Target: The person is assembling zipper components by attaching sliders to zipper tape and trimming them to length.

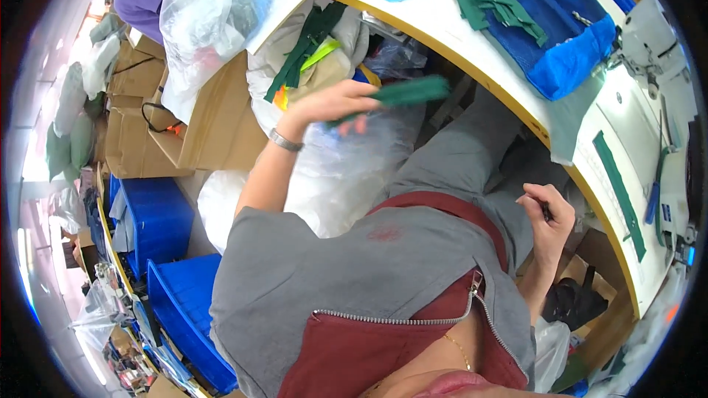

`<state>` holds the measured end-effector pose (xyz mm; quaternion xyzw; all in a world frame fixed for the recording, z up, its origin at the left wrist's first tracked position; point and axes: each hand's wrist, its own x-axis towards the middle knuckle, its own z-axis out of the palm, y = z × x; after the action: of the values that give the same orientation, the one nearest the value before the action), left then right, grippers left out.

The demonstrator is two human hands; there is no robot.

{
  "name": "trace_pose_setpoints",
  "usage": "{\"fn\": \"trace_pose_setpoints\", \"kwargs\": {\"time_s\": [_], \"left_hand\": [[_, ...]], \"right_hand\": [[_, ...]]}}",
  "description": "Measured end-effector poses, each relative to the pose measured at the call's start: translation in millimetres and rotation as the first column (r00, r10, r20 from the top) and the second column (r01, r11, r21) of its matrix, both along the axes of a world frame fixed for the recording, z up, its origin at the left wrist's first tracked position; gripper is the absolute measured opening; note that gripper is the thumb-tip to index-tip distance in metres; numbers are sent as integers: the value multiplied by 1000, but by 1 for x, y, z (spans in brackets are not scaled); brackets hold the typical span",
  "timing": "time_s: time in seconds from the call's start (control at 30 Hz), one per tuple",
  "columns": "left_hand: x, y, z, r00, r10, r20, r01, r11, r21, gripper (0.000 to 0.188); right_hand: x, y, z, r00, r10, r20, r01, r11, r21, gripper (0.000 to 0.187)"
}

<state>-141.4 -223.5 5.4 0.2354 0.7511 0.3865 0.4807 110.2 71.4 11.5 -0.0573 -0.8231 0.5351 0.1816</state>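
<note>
My left hand [335, 103], with a metal watch on its wrist, reaches out past the table's edge, fingers closed on a dark green fabric strip [413, 91]. Motion blurs the strip and the fingertips. Below them lies white plastic sheeting [361, 155]. My right hand [547, 214] is curled by the table's near edge, above my lap. A small dark thing shows between its fingers, too little of it to name. Another green strip [619, 195] lies flat on the white table [582, 133], nearest to that hand.
A sewing machine [649, 44] stands on the table's right. Bundled green strips [479, 0] and a blue mesh fabric piece [538, 29] lie at the back. Cardboard boxes [221, 114] and blue bins [158, 214] are on the left. Another person in purple [140, 7] is at the far left.
</note>
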Motion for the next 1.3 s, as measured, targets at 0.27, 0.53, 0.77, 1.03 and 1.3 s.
{"fn": "trace_pose_setpoints", "kwargs": {"time_s": [0.27, 0.53, 0.77, 1.03, 1.3], "left_hand": [[-133, -85, -56, 847, 531, -5, -530, 847, 42, 39], [-173, -50, -92, 532, 113, -839, -443, 882, -162, 30], [-65, 41, -50, 804, 133, -580, -157, 988, 9, 25], [19, 115, -26, 977, 73, -200, 7, 928, 373, 18], [29, 143, -10, 979, 54, 197, -160, 803, 574, 23]], "right_hand": [[-7, 12, -13, 970, -77, 231, 79, 997, -2, 13], [-32, -6, -2, 949, -120, 291, 108, 993, 57, 15], [-109, 6, 53, 997, -1, -71, 40, 836, 547, 25], [-239, 46, 40, 986, -151, -74, 138, 478, 867, 17], [-220, 33, 62, 926, -46, -374, 335, 553, 763, 11]]}}
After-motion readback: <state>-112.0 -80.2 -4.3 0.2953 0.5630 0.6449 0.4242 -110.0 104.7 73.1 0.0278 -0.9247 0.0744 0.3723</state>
